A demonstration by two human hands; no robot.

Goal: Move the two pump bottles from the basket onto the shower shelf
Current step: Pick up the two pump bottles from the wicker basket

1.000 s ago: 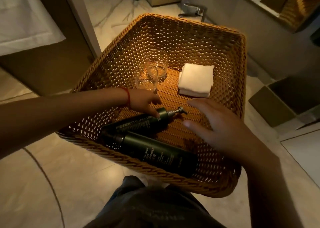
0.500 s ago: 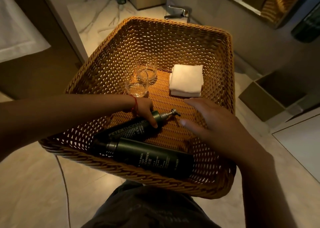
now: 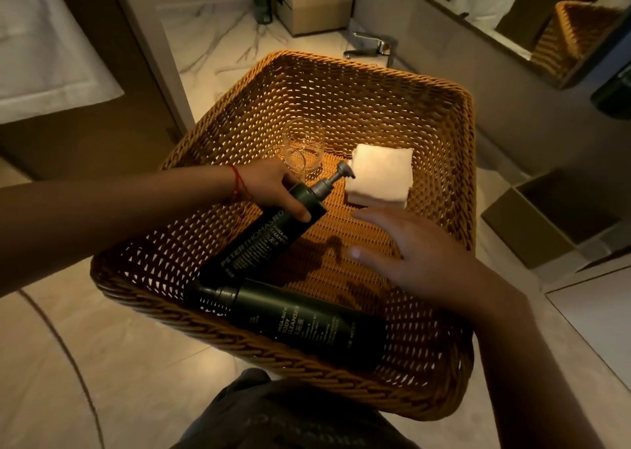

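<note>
A woven wicker basket (image 3: 392,83) fills the middle of the view. My left hand (image 3: 273,189) grips the neck of a dark green shampoo pump bottle (image 3: 263,240), which is tilted with its pump end raised off the basket floor. The second dark green bottle, a body cleanser (image 3: 307,319), lies flat along the basket's near wall. My right hand (image 3: 416,254) hovers open over the basket floor, fingers spread, holding nothing. The shower shelf is not in sight.
Two clear glasses (image 3: 304,148) and a folded white towel (image 3: 379,175) sit at the back of the basket. Behind it are a marble counter with a tap (image 3: 372,47) and a tissue box (image 3: 312,3). An open box (image 3: 546,216) stands at right on the floor.
My left hand has closed on the shampoo bottle's neck and lifted its pump end up from the basket floor. My right hand stayed hovering open.
</note>
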